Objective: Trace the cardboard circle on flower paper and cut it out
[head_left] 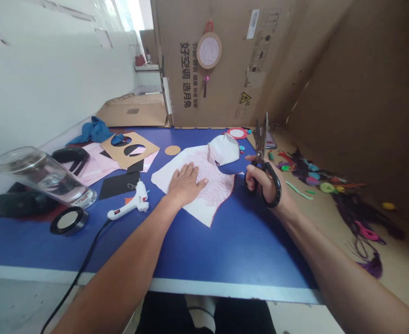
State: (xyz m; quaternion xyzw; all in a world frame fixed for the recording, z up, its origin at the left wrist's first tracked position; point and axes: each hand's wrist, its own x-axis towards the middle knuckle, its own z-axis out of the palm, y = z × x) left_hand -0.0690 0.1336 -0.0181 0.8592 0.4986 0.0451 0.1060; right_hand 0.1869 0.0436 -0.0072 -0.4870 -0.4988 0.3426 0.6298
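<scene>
My left hand (184, 185) lies flat with fingers spread on a white piece of fabric (204, 211) that carries a pale pink line pattern. The fabric has a curved notch cut into its right side, and its upper right part is folded over. Just right of it, my right hand (262, 182) holds black-handled scissors (260, 148) above the table, blades pointing up and slightly parted. A small tan cardboard disc (172, 150) rests beyond my left hand. Left of the fabric lies a white hot glue gun (131, 204) with a black cord.
A glass jar (51, 176) and its black lid (68, 221) stand at the left, near a cardboard sheet with round holes (135, 139). Tassels and coloured rings (316, 176) lie at the right. A round hanging ornament (209, 52) is on the cardboard wall behind the blue table (204, 264).
</scene>
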